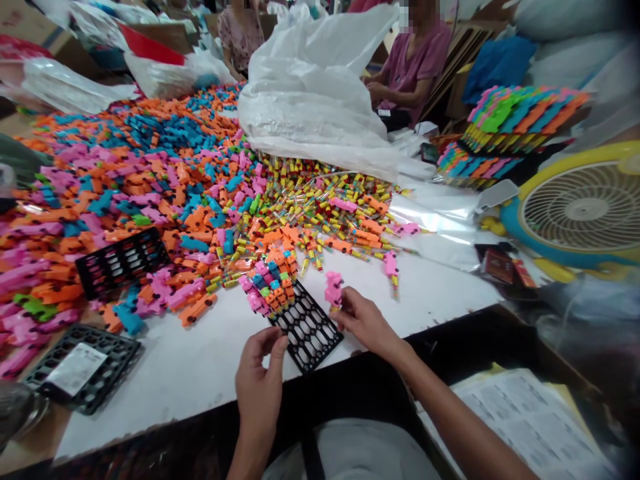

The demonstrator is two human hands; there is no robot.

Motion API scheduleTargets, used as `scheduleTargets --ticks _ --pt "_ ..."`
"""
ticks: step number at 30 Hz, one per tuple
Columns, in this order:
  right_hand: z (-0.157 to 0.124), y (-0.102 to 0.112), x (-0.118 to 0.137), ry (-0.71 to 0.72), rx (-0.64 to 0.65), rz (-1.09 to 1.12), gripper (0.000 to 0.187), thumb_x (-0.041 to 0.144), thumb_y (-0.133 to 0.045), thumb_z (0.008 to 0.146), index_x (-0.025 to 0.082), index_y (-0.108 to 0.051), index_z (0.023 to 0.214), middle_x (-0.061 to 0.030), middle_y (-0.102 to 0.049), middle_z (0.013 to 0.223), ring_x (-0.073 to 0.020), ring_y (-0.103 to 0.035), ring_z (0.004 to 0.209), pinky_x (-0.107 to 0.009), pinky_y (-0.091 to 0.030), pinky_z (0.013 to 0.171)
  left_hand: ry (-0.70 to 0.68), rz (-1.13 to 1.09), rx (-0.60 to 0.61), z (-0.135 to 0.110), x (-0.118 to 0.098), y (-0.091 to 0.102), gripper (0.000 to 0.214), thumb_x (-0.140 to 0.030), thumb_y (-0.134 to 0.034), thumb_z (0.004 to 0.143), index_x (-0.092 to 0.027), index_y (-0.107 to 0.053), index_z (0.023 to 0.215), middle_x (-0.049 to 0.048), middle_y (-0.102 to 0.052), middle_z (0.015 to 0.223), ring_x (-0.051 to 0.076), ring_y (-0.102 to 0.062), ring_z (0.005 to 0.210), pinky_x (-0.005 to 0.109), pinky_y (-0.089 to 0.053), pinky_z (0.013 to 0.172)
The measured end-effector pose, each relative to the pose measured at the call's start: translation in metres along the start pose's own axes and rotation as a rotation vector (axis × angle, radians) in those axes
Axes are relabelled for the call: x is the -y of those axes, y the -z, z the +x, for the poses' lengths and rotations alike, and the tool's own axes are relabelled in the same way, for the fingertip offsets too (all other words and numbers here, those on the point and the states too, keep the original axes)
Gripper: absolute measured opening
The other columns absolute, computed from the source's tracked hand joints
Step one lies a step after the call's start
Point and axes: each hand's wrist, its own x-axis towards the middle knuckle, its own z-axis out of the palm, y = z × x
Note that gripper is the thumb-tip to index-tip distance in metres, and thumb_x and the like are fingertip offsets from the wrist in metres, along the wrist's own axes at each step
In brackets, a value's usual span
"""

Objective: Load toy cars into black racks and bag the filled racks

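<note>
A black grid tray (307, 331) lies on the white table near the front edge, its far end filled with several pink, orange and blue toy pieces (267, 285). My left hand (260, 381) rests at the tray's near left corner, thumb and fingers pinching its edge. My right hand (364, 322) is at the tray's right side and holds a pink toy piece (333, 290) upright in its fingertips, just right of the filled rows.
A huge heap of pink, orange and blue toy pieces (125, 180) and small yellow sticks (320, 200) covers the table. Two spare black trays (121, 261) (83, 367) lie left. A white bag (315, 93), stacked filled trays (515, 120), a fan (583, 210) and two seated people (415, 60) are behind.
</note>
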Motion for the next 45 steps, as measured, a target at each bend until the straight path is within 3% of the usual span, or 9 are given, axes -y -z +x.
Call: scheduleTargets --ticks 3,7,15,24,29,31,37,41,45 --pt "0.031 -0.019 -0.009 -0.003 0.01 0.265 0.014 0.025 -0.055 0.083 0.022 -0.047 0.095 0.0053 -0.059 0.067 -0.0127 -0.058 0.056 -0.026 -0.049 0.057 -0.121 0.066 -0.176 0.011 0.003 0.008 0.035 -0.05 -0.062 0.076 -0.023 -0.058 0.098 0.0018 -0.061 0.092 0.017 -0.057 0.086 0.032 -0.046 0.082" --pt "0.061 -0.043 -0.013 0.106 0.111 0.394 0.018 0.019 -0.053 0.081 0.021 -0.054 0.099 0.0052 -0.058 0.065 -0.0133 -0.059 0.057 -0.026 -0.051 0.059 -0.146 0.1 -0.111 0.036 0.013 0.009 0.054 -0.05 -0.07 0.067 -0.023 -0.051 0.11 0.0041 -0.06 0.104 0.018 -0.057 0.085 0.032 -0.048 0.072" --pt "0.078 -0.037 -0.01 0.413 0.127 0.029 0.016 0.017 -0.055 0.085 0.021 -0.063 0.099 0.0004 -0.067 0.098 -0.0185 -0.061 0.094 -0.028 -0.048 0.085 -0.131 0.284 0.015 0.068 0.042 -0.002 0.042 -0.054 -0.064 0.069 -0.021 -0.063 0.095 0.0046 -0.067 0.088 0.024 -0.061 0.084 0.038 -0.049 0.074" --pt "0.077 -0.04 -0.018 0.488 0.122 -0.221 0.013 0.022 -0.056 0.088 0.022 -0.06 0.101 -0.002 -0.065 0.098 -0.0158 -0.06 0.093 -0.026 -0.048 0.085 -0.295 0.537 -0.029 0.079 0.053 -0.004 0.036 -0.053 -0.052 0.077 -0.024 -0.066 0.094 0.0079 -0.065 0.094 0.029 -0.056 0.099 0.042 -0.047 0.081" --pt "0.077 0.014 -0.033 0.225 -0.422 -0.368 0.02 0.021 -0.049 0.091 0.019 -0.058 0.109 -0.0089 -0.059 0.109 -0.0204 -0.057 0.101 -0.035 -0.046 0.091 -0.314 0.525 -0.064 0.077 0.056 -0.002 0.03 -0.053 -0.054 0.076 -0.025 -0.065 0.081 0.0055 -0.066 0.087 0.028 -0.056 0.094 0.042 -0.046 0.081" --pt "0.086 0.039 -0.038 0.063 -0.525 -0.494 0.02 0.02 -0.05 0.089 0.017 -0.058 0.107 -0.0116 -0.056 0.111 -0.0231 -0.056 0.102 -0.039 -0.046 0.09 -0.311 0.521 -0.064 0.078 0.056 -0.002 0.03 -0.052 -0.054 0.076 -0.025 -0.065 0.082 0.0058 -0.066 0.087 0.029 -0.056 0.095 0.042 -0.046 0.081" --pt "0.089 0.059 -0.039 -0.032 -0.422 -0.509 0.002 0.018 -0.053 0.085 0.017 -0.055 0.084 -0.0064 -0.06 0.085 -0.0177 -0.06 0.078 -0.031 -0.05 0.071 -0.327 0.479 -0.048 0.08 0.053 -0.005 0.028 -0.049 -0.054 0.075 -0.025 -0.066 0.082 0.0057 -0.066 0.082 0.028 -0.056 0.091 0.041 -0.046 0.08" --pt "0.07 0.031 -0.035 -0.067 -0.263 -0.195 0.012 0.031 -0.05 0.088 0.021 -0.047 0.092 0.0022 -0.059 0.069 -0.0138 -0.06 0.054 -0.027 -0.051 0.053 -0.367 0.456 -0.063 0.077 0.053 -0.006 0.026 -0.048 -0.055 0.076 -0.025 -0.066 0.083 0.0049 -0.067 0.082 0.027 -0.056 0.091 0.04 -0.046 0.081" --pt "0.064 -0.01 -0.029 -0.027 -0.03 0.319 0.022 0.033 -0.055 0.083 0.022 -0.041 0.097 0.0028 -0.063 0.068 -0.0157 -0.065 0.059 -0.03 -0.055 0.059 -0.363 0.476 -0.048 0.075 0.053 -0.005 0.03 -0.05 -0.054 0.078 -0.024 -0.067 0.084 0.0059 -0.067 0.084 0.027 -0.055 0.091 0.04 -0.047 0.08"
